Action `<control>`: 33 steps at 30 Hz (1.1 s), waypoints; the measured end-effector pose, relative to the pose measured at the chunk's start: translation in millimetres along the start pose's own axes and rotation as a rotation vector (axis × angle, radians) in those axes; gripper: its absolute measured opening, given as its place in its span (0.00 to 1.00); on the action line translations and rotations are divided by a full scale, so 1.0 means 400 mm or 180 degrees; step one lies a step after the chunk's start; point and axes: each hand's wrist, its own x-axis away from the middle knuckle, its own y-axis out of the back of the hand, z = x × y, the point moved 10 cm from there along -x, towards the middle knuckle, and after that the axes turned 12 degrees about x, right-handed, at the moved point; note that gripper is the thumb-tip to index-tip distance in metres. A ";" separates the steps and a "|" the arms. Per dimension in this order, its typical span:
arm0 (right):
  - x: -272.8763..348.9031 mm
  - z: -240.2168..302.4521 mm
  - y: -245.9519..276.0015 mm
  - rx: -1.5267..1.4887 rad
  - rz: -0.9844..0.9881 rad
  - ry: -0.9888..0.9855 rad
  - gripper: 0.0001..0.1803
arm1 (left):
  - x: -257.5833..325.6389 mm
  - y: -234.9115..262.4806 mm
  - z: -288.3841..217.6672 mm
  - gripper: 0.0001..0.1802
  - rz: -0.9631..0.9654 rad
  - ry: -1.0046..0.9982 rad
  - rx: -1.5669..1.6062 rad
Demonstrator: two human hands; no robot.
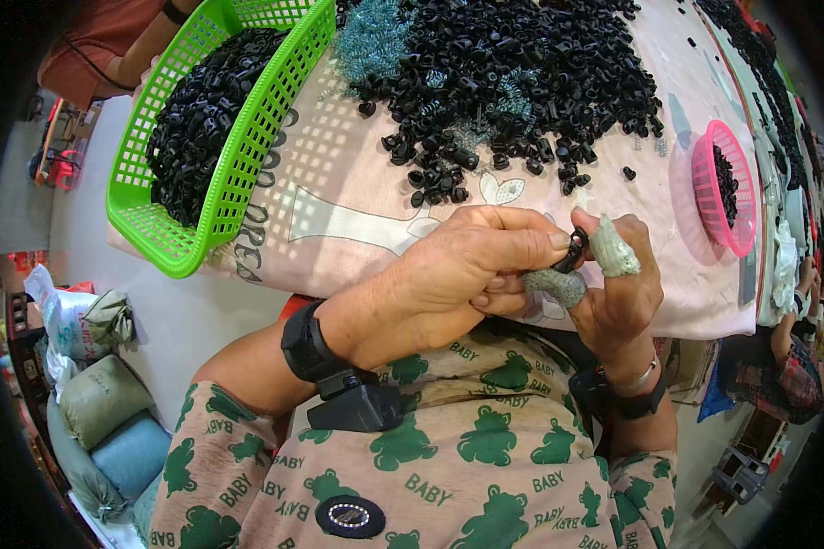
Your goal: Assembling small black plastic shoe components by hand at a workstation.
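My left hand (471, 261) is closed, its thumb and forefinger pinching a small black plastic cord lock (574, 249) above the table's near edge. My right hand (627, 293) meets it from the other side, with grey-green wrapping on its thumb and forefinger, and its fingers close round the same piece. Just beyond both hands spreads a large heap of loose black cord lock parts (522, 91). Pale blue metal coil springs (373, 44) lie piled at the heap's left, and some are scattered among the parts. The fingers partly hide the held piece.
On the left, a green plastic basket (212, 206) full of black pieces leans at the table edge. A pink basket (749, 215) with black pieces stands at the right. A printed pink cloth (339, 261) covers the table. Another person's arm (142, 55) shows at upper left.
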 end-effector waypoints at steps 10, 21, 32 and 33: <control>-0.003 0.002 0.013 -0.0092 0.0046 0.0012 0.28 | -0.003 -0.023 0.026 0.03 0.0479 0.0182 0.0768; -0.028 0.009 0.004 -0.0156 0.0197 0.0007 0.24 | -0.013 0.000 0.017 0.05 0.0248 0.0049 0.0269; -0.017 0.002 0.017 -0.0016 0.0102 0.0010 0.23 | 0.005 -0.014 0.007 0.06 -0.0003 -0.0162 -0.0415; -0.014 0.005 0.019 -0.0106 0.0057 0.0031 0.23 | 0.006 -0.016 0.007 0.05 -0.0020 -0.0135 -0.0413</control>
